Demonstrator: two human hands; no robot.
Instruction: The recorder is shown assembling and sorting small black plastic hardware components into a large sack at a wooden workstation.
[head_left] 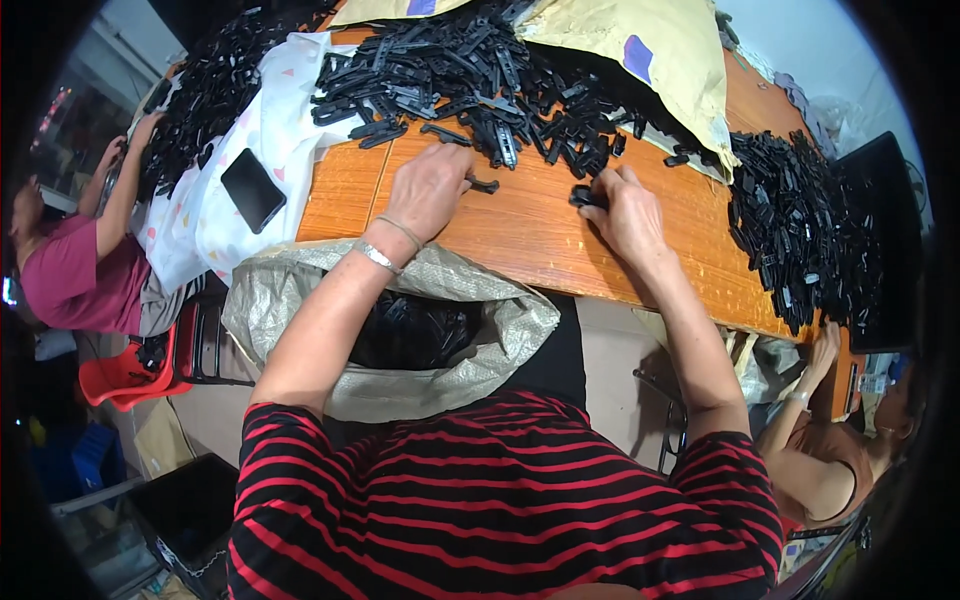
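Observation:
My left hand (430, 192), with a bracelet and a band at the wrist, is closed over the wooden table (520, 230). From its fingers a small black plastic part (485, 185) sticks out to the right. My right hand (632, 212) pinches another small black part (584, 196), its end pointing left. Just beyond both hands lies a big heap of long, narrow black plastic parts (430, 65). Below my left forearm, an open woven sack (520, 325) at the table's near edge has dark pieces inside.
A dark phone (253, 190) rests on white patterned sheeting (215, 225) to the left. Paper sacks (690, 80) lie at the far side. More black parts (785, 220) are piled at right. One person (90, 265) works at left, another (820, 460) at right. A red chair (130, 385) stands lower left.

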